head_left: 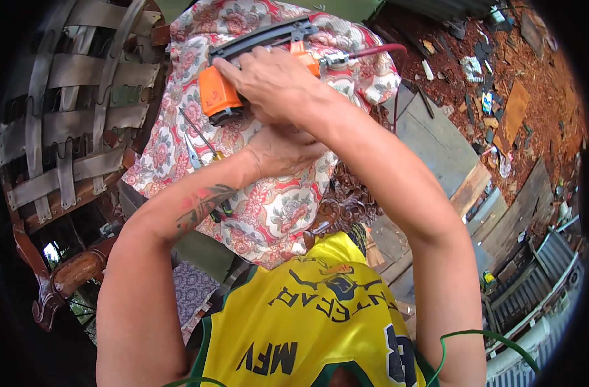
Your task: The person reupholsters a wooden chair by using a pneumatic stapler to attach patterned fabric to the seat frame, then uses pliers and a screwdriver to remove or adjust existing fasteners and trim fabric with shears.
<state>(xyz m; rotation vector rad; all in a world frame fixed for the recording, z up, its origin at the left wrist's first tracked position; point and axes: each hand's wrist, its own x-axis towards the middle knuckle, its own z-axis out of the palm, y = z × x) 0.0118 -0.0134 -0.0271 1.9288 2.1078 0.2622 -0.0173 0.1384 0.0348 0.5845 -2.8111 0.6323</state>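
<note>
My right hand (275, 80) is wrapped around an orange and black air-powered staple gun (220, 93), which lies across the far part of a red and white floral fabric (284, 216). A dark red air hose (378, 50) joins the gun at a metal fitting. Below my right wrist, my left hand (286, 151) rests flat on the fabric; my right forearm hides part of its fingers. Left of it lie a thin screwdriver (201, 134) with a yellowish handle and a light blue tool, partly covered. A dark, green-marked handle (225, 209) shows beside my left forearm.
A wooden frame with woven grey webbing (81, 71) and springs stands at the left. Carved brown wood (349, 203) shows beneath the fabric edge. Grey boards (433, 138) lie on the right, with reddish ground and scattered scraps beyond. Corrugated sheeting (539, 290) is at lower right.
</note>
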